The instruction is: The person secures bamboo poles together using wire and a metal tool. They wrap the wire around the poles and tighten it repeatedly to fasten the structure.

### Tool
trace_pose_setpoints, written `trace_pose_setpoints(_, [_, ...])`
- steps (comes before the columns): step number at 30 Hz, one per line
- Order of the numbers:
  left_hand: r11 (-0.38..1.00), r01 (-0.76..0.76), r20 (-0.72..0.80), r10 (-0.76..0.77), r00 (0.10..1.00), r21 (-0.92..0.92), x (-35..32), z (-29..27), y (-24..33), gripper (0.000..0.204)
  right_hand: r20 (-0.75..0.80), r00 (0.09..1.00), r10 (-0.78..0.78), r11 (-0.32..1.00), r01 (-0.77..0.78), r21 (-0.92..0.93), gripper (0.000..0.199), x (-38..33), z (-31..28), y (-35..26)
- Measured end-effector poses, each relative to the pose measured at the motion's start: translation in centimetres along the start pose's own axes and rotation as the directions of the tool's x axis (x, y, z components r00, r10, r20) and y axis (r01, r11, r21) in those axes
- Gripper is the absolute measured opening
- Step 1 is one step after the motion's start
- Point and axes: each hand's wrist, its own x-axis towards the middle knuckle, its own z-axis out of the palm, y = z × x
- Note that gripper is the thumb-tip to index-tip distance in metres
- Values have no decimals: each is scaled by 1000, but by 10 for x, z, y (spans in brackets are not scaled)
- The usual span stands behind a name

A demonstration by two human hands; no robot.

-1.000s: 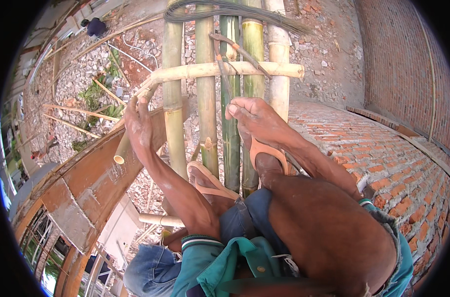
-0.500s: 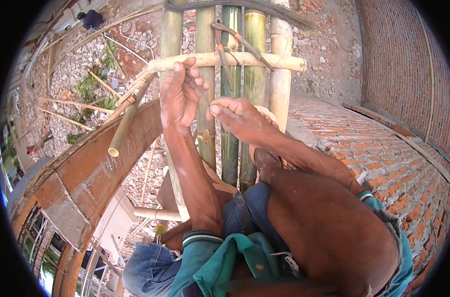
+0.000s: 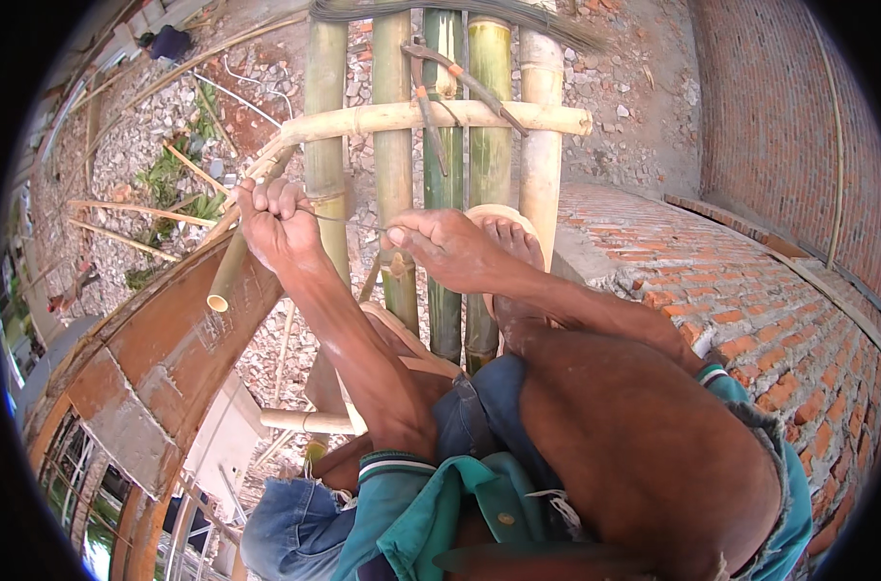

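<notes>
A thin dark wire (image 3: 349, 223) runs between my two hands, above the upright bamboo poles. One part of it is gripped in the closed fingers of my left hand (image 3: 281, 228), at the left beside a cut bamboo piece (image 3: 229, 276). My right hand (image 3: 448, 250) pinches the other part between thumb and forefinger, over the middle poles and beside my bare foot (image 3: 513, 237). Farther off, a pair of pincers (image 3: 458, 73) with orange bands on its handles lies across a bamboo crosspiece (image 3: 392, 117).
Several thick bamboo poles (image 3: 443, 223) run lengthwise beneath me. A bundle of wire (image 3: 547, 21) lies across their far end. A rough brick wall (image 3: 779, 329) stands at the right, a brown beam (image 3: 179, 339) at the left. Rubble (image 3: 266, 87) and bamboo strips cover the ground below.
My left hand has moved left and slightly nearer, away from my right hand, and its fingers have closed. The wire now stretches across the wider gap. My right hand has shifted slightly nearer.
</notes>
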Motion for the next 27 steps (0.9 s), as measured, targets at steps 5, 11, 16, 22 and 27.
trace_pose_setpoints(5, [988,-145,195,153,969,-55,1,-14,44,25,160,987,-15,1000,13,13,34,-8,2,-3])
trace_pose_setpoints(11, [926,-310,48,328,944,-215,3,-28,123,28,170,985,8,988,18,-152,33,-29,-3,4])
trace_pose_setpoints(16, [963,-269,40,269,962,-17,-1,-37,140,29,-38,993,113,827,-115,-550,26,-53,-20,18])
trace_pose_setpoints(22, [923,-384,-64,381,922,-35,-18,-31,168,27,112,992,-65,900,107,-422,24,-77,-46,34])
trace_pose_setpoints(27, [940,-340,163,336,928,-2,-18,-35,171,23,179,984,6,799,103,-592,17,-90,-54,50])
